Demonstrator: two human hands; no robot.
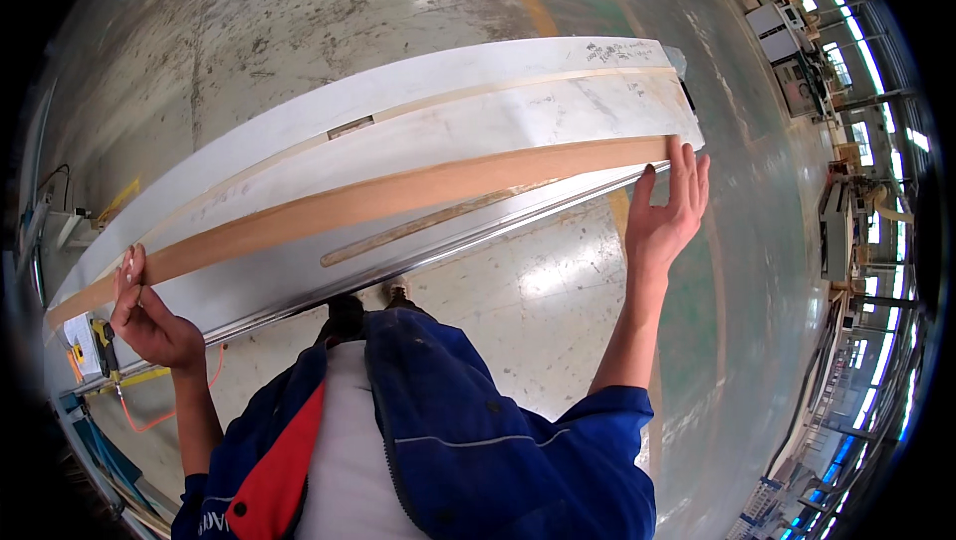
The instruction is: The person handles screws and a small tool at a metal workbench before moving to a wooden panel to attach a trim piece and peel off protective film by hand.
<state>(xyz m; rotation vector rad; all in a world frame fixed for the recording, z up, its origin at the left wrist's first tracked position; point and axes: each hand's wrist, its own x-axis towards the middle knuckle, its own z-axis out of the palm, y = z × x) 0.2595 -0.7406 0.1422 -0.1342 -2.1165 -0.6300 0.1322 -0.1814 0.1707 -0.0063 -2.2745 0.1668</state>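
A long, flat brown wooden strip (398,188) runs across the white panel (448,117) in front of me. My left hand (154,321) grips it near its left end, with the fingertips over the far edge and the thumb on the near side. At the other end, my right hand (665,226) holds the strip's tip, fingers beyond it and thumb by the near edge. Between the strip and the panel's near side lies a narrower, worn wooden stick (428,224). A thin pale strip (478,93) runs lengthwise along the panel's far part, near a small dark slot (351,128).
By my left hand lies a yellow-and-black hand tool (104,344) with an orange hose (149,428). A metal rail (428,259) borders the panel's near side. Machines (782,42) stand along the right, beyond the floor (742,261).
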